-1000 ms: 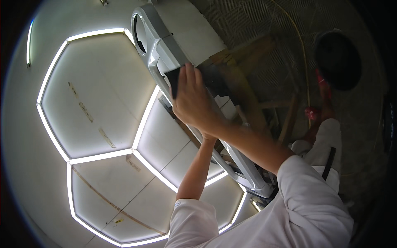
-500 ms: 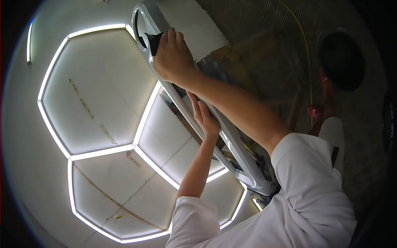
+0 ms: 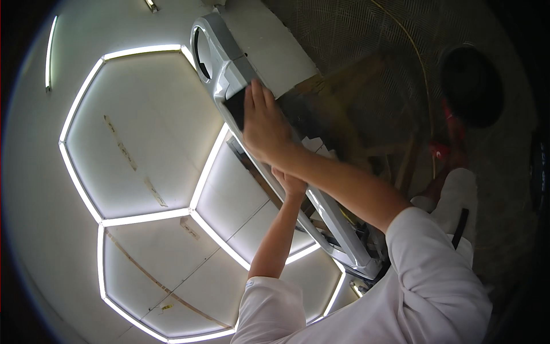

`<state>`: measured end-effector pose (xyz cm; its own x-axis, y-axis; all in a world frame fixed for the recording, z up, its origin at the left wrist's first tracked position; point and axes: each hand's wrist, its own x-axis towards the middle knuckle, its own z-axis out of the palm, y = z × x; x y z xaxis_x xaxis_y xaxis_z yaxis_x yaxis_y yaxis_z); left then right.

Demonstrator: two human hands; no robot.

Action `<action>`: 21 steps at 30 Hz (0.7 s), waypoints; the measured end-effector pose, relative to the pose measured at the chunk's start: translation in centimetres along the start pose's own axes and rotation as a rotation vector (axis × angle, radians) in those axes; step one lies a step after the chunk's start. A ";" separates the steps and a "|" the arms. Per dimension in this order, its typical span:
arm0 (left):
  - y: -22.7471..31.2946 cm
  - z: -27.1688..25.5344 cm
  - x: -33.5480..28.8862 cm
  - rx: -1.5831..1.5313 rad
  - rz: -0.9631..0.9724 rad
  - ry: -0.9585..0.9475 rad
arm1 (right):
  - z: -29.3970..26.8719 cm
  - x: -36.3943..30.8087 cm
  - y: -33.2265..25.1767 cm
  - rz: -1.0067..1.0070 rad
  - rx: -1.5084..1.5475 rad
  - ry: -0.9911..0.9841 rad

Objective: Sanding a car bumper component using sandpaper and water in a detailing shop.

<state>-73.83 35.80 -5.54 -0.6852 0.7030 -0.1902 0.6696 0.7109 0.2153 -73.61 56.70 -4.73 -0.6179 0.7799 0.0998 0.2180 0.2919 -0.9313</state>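
Observation:
A long silver-grey panel with a round opening at its far end runs diagonally through the middle of the view. My right hand lies flat on its upper part and presses a dark pad against it. Lower down, my left hand reaches up to the panel's middle edge and touches it. Its fingers are hidden behind my right forearm. Both arms wear white sleeves.
Bright hexagonal light strips outline pale panels on the left. A white block sits by the silver panel's far end, with a wooden frame behind. Another person's dark-haired head and a red object are at the right.
My right hand slid with the dark pad up to the panel's far end, then came back down to where it was. My left hand stays at the panel's middle.

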 end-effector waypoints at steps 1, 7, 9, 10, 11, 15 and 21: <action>1.4 4.7 1.1 0.233 -0.080 0.721 | 0.0 -1.9 -1.4 -0.007 0.064 0.027; 9.2 3.6 3.6 -0.518 -0.182 0.173 | 0.7 5.9 3.7 0.050 -0.173 0.024; 7.3 3.6 3.2 -0.498 -0.176 0.120 | 1.1 5.1 3.3 0.049 -0.311 -0.031; 4.4 2.8 2.3 -0.478 -0.167 0.147 | 1.5 3.0 1.7 0.042 -0.216 -0.023; 1.4 1.9 0.9 -0.087 0.073 0.255 | 1.7 0.7 0.4 0.036 -0.126 -0.016; -0.1 1.1 0.9 -0.029 0.106 0.191 | 2.2 -2.0 0.4 0.007 0.044 0.092; 9.5 4.5 3.7 -0.717 -0.186 0.247 | 1.7 4.9 4.8 0.132 0.141 0.107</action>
<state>-68.71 45.28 -8.48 -0.8686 0.4884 -0.0832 0.2462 0.5712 0.7830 -76.90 60.97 -9.30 -0.5058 0.8627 0.0036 0.1789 0.1090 -0.9778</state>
